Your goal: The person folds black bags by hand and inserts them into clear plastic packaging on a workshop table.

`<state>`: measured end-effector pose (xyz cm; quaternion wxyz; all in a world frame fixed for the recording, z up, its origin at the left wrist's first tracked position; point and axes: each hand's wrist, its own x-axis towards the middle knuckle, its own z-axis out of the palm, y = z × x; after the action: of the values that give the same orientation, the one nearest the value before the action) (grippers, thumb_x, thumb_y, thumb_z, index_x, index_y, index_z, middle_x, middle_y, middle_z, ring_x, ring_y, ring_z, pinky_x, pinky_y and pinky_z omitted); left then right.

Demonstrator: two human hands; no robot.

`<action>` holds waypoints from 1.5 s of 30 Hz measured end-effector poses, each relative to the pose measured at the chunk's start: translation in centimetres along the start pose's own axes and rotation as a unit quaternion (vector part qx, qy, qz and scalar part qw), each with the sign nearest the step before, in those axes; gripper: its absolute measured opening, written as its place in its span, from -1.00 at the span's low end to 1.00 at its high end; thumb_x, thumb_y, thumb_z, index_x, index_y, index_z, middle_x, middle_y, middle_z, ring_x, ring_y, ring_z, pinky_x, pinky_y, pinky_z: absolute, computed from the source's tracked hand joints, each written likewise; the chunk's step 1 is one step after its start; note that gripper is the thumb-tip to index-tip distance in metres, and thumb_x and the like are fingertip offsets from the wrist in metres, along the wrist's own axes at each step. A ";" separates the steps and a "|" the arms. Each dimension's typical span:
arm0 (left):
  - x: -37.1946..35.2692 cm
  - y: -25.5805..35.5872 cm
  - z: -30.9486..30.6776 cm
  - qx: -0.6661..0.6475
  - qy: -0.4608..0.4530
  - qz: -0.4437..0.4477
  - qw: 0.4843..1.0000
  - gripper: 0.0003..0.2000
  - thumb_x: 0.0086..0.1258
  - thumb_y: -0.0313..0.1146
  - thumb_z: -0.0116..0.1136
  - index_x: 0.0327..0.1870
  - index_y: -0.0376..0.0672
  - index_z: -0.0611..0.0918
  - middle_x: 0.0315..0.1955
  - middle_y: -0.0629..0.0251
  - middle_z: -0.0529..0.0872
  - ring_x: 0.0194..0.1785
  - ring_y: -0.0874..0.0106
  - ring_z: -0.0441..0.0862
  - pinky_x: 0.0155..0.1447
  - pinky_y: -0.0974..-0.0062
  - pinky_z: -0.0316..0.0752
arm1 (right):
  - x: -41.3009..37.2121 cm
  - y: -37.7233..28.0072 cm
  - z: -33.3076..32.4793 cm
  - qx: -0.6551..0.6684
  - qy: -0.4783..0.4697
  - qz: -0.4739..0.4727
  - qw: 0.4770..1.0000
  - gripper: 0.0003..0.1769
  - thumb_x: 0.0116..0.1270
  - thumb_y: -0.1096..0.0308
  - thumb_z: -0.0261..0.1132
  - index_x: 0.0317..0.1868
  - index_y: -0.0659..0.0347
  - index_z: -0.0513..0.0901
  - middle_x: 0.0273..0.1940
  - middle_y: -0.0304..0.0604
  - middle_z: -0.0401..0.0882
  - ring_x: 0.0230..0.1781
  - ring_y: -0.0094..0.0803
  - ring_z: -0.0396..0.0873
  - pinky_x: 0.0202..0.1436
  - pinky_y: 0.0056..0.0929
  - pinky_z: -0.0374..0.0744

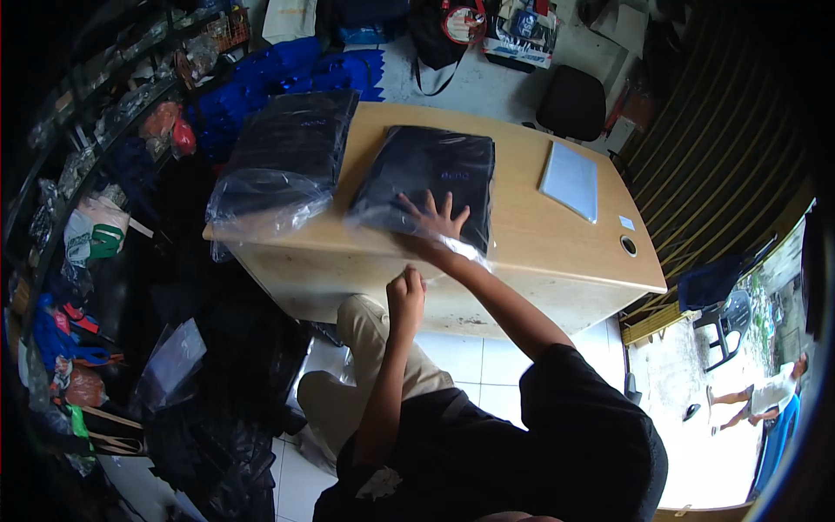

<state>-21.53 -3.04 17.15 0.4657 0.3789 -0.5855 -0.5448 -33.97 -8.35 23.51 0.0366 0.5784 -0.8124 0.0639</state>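
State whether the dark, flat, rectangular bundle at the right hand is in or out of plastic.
In: clear, creased plastic film covers the dark, flat, rectangular bundle, catching light across its face.

Unreadable purple lettering (455, 176) on dark pack (426, 161)

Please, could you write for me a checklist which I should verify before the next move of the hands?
1. Right hand spread on the nearer bundle: ok.
2. Left hand curled, fingers free of plastic: cannot tell.
3. Other bundle with its wrapping wholly on the table: not ok, plastic hangs past the edge.
4. Pale flat packet apart from both bundles: ok.
5. Underside of the nearer bundle sealed: cannot tell, hidden.
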 end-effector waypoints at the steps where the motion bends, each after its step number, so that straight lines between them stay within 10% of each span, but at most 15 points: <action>1: -0.4 -0.4 -0.5 0.040 -0.013 0.032 0.999 -0.50 0.56 -0.19 -0.22 -0.66 -0.27 0.43 -0.80 0.12 0.43 -0.69 0.22 0.43 -0.46 0.28 0.33 | -1.0 -0.3 -1.2 0.006 -0.018 -0.016 1.000 -0.20 0.30 -0.19 0.17 0.51 -0.58 0.04 0.56 -0.01 -0.05 0.54 0.31 -0.15 0.34 0.65 -0.20; 7: -0.7 -1.6 -0.5 -0.063 -0.029 0.024 0.997 -0.79 0.42 -0.34 -0.01 -0.44 -0.23 0.48 -0.72 0.34 0.49 -0.65 0.49 0.43 -0.50 0.43 0.29 | -0.5 0.0 -2.1 0.025 -0.008 0.027 0.999 -0.01 0.13 -0.21 0.35 0.53 -0.41 0.07 0.55 0.05 -0.04 0.54 0.32 -0.20 0.35 0.62 -0.20; 10: -0.9 -3.5 -4.9 -0.139 -0.246 -0.057 0.958 -0.65 0.39 -0.27 0.09 0.17 -0.05 0.41 -0.15 0.20 0.57 -0.17 0.39 0.56 -0.22 0.38 0.45 | -6.2 0.2 -1.0 0.025 0.073 -0.047 0.996 -0.12 0.23 -0.14 0.29 0.52 -0.24 0.16 0.55 0.12 -0.10 0.53 0.29 -0.13 0.37 0.52 -0.07; 11: -1.6 -3.2 -6.4 -0.201 -0.319 -0.063 0.924 -0.45 0.38 -0.21 0.16 0.38 0.03 0.30 0.11 0.10 0.51 0.08 0.30 0.57 -0.04 0.31 0.53 | -9.8 -0.1 -0.5 0.047 0.123 -0.102 0.986 -0.15 0.21 -0.05 0.35 0.48 -0.19 0.23 0.56 0.11 -0.16 0.52 0.28 -0.09 0.35 0.50 0.03; 13: -2.5 -1.9 -8.3 -0.598 -0.414 -0.090 0.681 -0.10 0.26 0.00 0.32 0.53 0.14 0.01 0.43 0.06 0.14 0.46 0.03 0.19 0.31 -0.09 0.35 | -18.5 -1.6 -1.8 0.145 0.035 -0.260 0.954 -0.26 0.15 0.08 0.42 0.35 -0.09 0.39 0.52 0.13 -0.10 0.50 0.26 -0.03 0.38 0.43 0.08; 15: -2.2 -1.7 -8.0 -0.584 -0.378 -0.041 0.717 0.03 0.11 0.12 0.42 0.55 0.17 0.00 0.51 0.03 0.01 0.52 -0.13 0.01 0.38 -0.33 0.16 | -23.0 -2.7 -9.2 0.187 -0.151 -0.455 0.858 -0.56 0.23 0.23 0.40 0.12 0.10 0.61 0.37 0.12 0.29 0.37 0.10 0.32 0.41 0.22 0.22; 17: -2.1 -0.9 -7.8 -0.527 -0.349 -0.023 0.775 -0.03 0.18 0.28 0.24 0.55 0.13 0.03 0.52 0.03 0.01 0.52 -0.12 -0.01 0.36 -0.35 0.15 | -24.3 0.3 -5.8 0.485 -0.372 -0.462 0.643 -0.67 0.27 0.31 0.37 0.01 0.23 0.67 0.12 0.03 0.60 0.17 -0.06 0.56 0.32 -0.08 0.45; 19: -1.9 -0.5 -8.3 -0.652 -0.308 -0.104 0.686 -0.08 0.26 0.45 -0.06 0.53 0.02 0.14 0.49 0.02 0.11 0.52 -0.06 0.03 0.34 -0.35 0.17 | -24.0 3.8 -11.3 0.571 -0.360 -0.206 0.708 -0.72 0.30 0.40 0.32 -0.01 0.32 0.67 -0.04 -0.01 0.69 0.07 -0.23 0.64 0.18 -0.30 0.55; 20: -1.6 0.4 -8.5 -0.677 -0.297 -0.074 0.669 -0.08 0.30 0.50 -0.31 0.46 -0.10 0.27 0.41 -0.01 0.29 0.49 -0.02 0.12 0.34 -0.34 0.17 | -24.1 6.3 -9.8 0.558 -0.146 -0.164 0.800 -0.78 0.35 0.45 0.25 -0.04 0.34 0.65 -0.04 -0.01 0.68 0.06 -0.29 0.62 0.17 -0.32 0.53; 23: -0.1 2.1 -11.1 -0.640 -0.155 -0.175 0.732 -0.16 0.38 0.42 -0.33 0.41 -0.13 0.34 0.39 -0.02 0.33 0.44 -0.02 0.24 0.35 -0.29 0.20 | -18.3 8.7 -10.3 0.572 0.157 0.098 0.799 -0.59 0.55 0.11 0.06 -0.04 0.34 0.60 -0.21 -0.08 0.66 -0.16 -0.44 0.59 -0.08 -0.44 0.51; 27: 1.2 3.7 -10.8 -0.291 -0.025 -0.229 0.929 -0.45 0.43 0.08 0.08 0.24 -0.16 0.43 0.06 0.13 0.60 0.08 0.21 0.58 0.06 0.07 0.60 | -13.9 10.1 -6.4 0.569 -0.001 0.276 0.775 -0.44 0.53 -0.01 0.07 0.19 0.37 0.47 -0.06 -0.02 0.63 -0.09 -0.38 0.59 -0.01 -0.44 0.52; 31: -0.1 3.8 -7.1 -0.195 0.099 -0.157 0.963 -0.60 0.31 -0.53 0.25 0.14 -0.02 0.46 -0.16 0.40 0.59 -0.11 0.55 0.57 -0.25 0.45 0.64 | -12.5 5.3 -1.0 0.681 0.146 0.177 0.696 -0.40 0.43 0.15 0.26 0.31 0.34 0.33 0.15 0.04 0.49 0.08 -0.28 0.54 0.07 -0.33 0.57; 34: 0.0 5.7 -6.8 -0.155 0.089 -0.120 0.977 -0.61 0.31 -0.53 0.23 0.14 -0.04 0.46 -0.16 0.42 0.57 -0.15 0.61 0.55 -0.34 0.55 0.57 | -12.3 5.5 -3.3 0.861 -0.005 0.259 0.438 -0.46 0.25 0.39 0.40 0.21 0.30 0.44 0.01 -0.01 0.61 -0.03 -0.29 0.62 0.04 -0.38 0.59; 38: 0.6 12.9 -5.3 -0.145 0.060 -0.040 0.987 -0.81 0.37 -0.45 0.24 -0.11 -0.19 0.48 -0.41 0.41 0.60 -0.54 0.62 0.51 -0.46 0.63 0.45 | -12.1 5.9 -7.4 0.871 0.024 0.199 0.449 -0.56 0.21 0.46 0.41 0.10 0.32 0.53 -0.13 -0.11 0.67 -0.25 -0.38 0.67 -0.11 -0.46 0.63; 45: 5.9 23.6 -9.6 -0.129 0.151 0.135 0.971 -0.66 0.30 -0.45 0.29 0.03 -0.10 0.42 -0.28 0.34 0.62 -0.40 0.53 0.59 -0.42 0.55 0.53 | -4.4 0.6 -16.2 0.867 0.150 -0.079 0.469 -0.45 0.29 0.43 0.40 0.24 0.35 0.41 0.01 -0.10 0.59 0.02 -0.44 0.55 0.15 -0.47 0.51</action>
<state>-12.49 -8.55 41.10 0.6628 0.3115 -0.4789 -0.4841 -33.35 -1.71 38.91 -0.3571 0.3574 -0.2741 0.8183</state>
